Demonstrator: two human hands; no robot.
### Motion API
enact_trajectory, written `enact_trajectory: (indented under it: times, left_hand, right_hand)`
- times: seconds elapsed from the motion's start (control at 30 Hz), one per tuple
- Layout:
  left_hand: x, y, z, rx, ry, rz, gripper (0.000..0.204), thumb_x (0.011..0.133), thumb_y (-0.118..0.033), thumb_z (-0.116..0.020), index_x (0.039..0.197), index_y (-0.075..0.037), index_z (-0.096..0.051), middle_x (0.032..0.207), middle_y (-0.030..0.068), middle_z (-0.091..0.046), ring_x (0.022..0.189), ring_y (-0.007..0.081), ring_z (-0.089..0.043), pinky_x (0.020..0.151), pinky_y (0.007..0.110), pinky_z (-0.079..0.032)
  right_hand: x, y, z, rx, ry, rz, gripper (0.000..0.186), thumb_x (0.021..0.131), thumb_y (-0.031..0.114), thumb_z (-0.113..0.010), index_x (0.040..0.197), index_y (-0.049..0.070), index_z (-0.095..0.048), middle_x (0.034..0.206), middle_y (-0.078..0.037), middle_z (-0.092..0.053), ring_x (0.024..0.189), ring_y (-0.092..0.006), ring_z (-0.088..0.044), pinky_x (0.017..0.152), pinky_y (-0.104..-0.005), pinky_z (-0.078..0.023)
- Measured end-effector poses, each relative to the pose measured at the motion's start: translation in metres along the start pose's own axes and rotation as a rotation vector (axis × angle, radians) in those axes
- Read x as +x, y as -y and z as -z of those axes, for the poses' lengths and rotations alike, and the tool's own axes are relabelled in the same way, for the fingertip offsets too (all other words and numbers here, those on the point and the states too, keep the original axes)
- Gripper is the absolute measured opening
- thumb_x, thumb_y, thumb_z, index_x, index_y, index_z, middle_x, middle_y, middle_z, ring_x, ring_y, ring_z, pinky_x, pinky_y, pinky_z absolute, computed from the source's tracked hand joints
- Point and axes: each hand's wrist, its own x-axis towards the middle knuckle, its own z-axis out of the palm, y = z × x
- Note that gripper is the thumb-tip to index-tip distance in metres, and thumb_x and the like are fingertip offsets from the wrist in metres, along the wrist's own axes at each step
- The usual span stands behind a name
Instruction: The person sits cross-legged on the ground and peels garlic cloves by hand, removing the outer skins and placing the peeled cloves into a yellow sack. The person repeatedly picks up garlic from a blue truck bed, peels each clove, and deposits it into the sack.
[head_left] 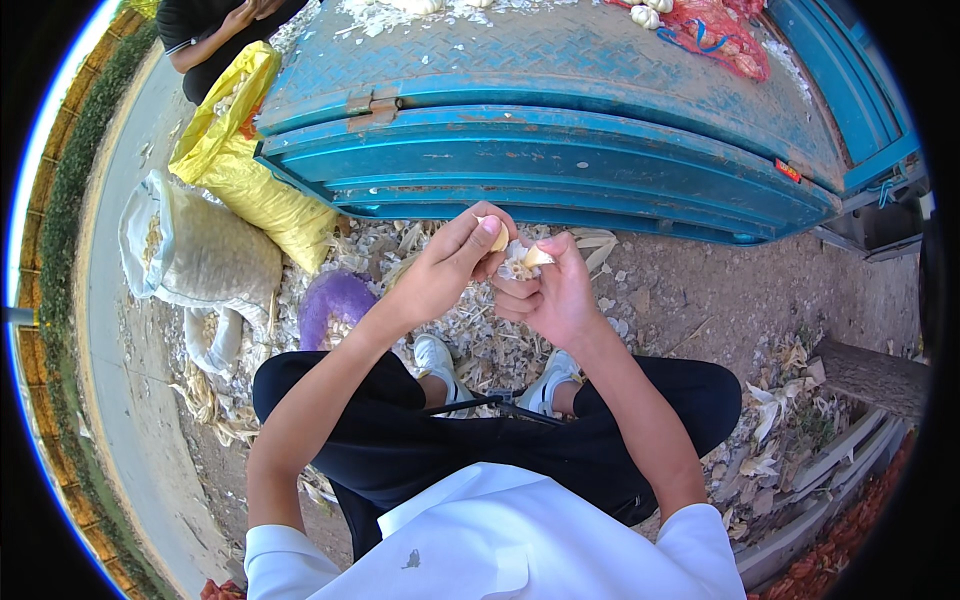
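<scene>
Both hands meet above my knees, in front of the blue truck bed. My left hand [447, 262] is closed, pinching a pale yellow garlic clove [501, 236] between thumb and fingers. Close beside it, my right hand [561, 300] is wrapped round a partly broken garlic bulb [517, 266], with loose papery skin about it. A cream-coloured clove [539, 256] sticks out by the right thumb. The fingers hide the bulb's underside.
The lowered blue side panel [560, 165] spans the front; whole garlic bulbs [645, 15] and a red net bag [715, 38] lie on the bed. Left stand a yellow sack [265, 195], a white sack [215, 245] and purple netting [335, 303]. Garlic skins litter the ground. Another person [215, 35] sits far left.
</scene>
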Motion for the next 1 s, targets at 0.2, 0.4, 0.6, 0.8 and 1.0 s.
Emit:
enact_trajectory:
  times: [0.2,0.4,0.6,0.8,1.0]
  left_hand:
    - [0.002,0.002,0.002,-0.070,-0.016,0.027,0.030,0.107,-0.030,-0.041,0.109,-0.004,-0.056,0.075,-0.0009,-0.049,0.066,0.0073,-0.041,0.062,0.024,-0.037]
    - [-0.001,0.005,0.003,-0.011,-0.140,-0.030,0.028,0.105,-0.022,-0.046,0.118,0.000,-0.057,0.086,0.0016,-0.062,0.069,0.0071,-0.052,0.062,0.024,-0.044]
    - [-0.050,-0.039,0.046,0.595,-0.452,-0.282,0.026,0.104,-0.019,-0.049,0.120,0.001,-0.056,0.084,0.0038,-0.064,0.070,0.0108,-0.056,0.066,0.025,-0.047]
    - [-0.139,-0.054,0.234,0.976,-1.320,-0.310,0.027,0.103,-0.021,-0.047,0.118,0.001,-0.056,0.083,0.0104,-0.064,0.068,0.0134,-0.057,0.060,0.030,-0.046]
    - [-0.177,0.000,0.308,0.695,-1.215,0.361,0.037,0.099,-0.023,-0.048,0.122,0.004,-0.061,0.088,0.0120,-0.070,0.076,0.0179,-0.065,0.073,0.031,-0.052]
  right_hand:
    - [0.004,-0.002,-0.002,0.013,-0.060,0.023,0.044,0.089,0.042,-0.038,0.093,0.002,-0.055,0.056,0.007,-0.022,0.045,-0.0076,-0.020,0.046,-0.0271,-0.021]
    - [0.004,-0.004,0.001,0.003,-0.109,0.053,0.032,0.093,0.040,-0.040,0.096,0.010,-0.052,0.056,0.006,-0.026,0.044,-0.0074,-0.024,0.046,-0.0257,-0.023]
    - [0.008,-0.009,-0.009,-0.041,-0.314,0.111,0.036,0.103,0.047,-0.043,0.097,0.012,-0.052,0.063,0.004,-0.034,0.051,-0.0071,-0.032,0.050,-0.0243,-0.027]
    - [0.012,-0.013,-0.014,-0.088,-0.350,0.122,0.047,0.102,0.056,-0.036,0.087,0.012,-0.046,0.064,0.004,-0.033,0.053,-0.0071,-0.032,0.052,-0.0238,-0.030]
    - [0.011,-0.019,-0.008,-0.370,-0.302,0.099,0.042,0.103,0.050,-0.040,0.082,0.014,-0.038,0.064,0.005,-0.029,0.054,-0.0073,-0.032,0.054,-0.0237,-0.030]
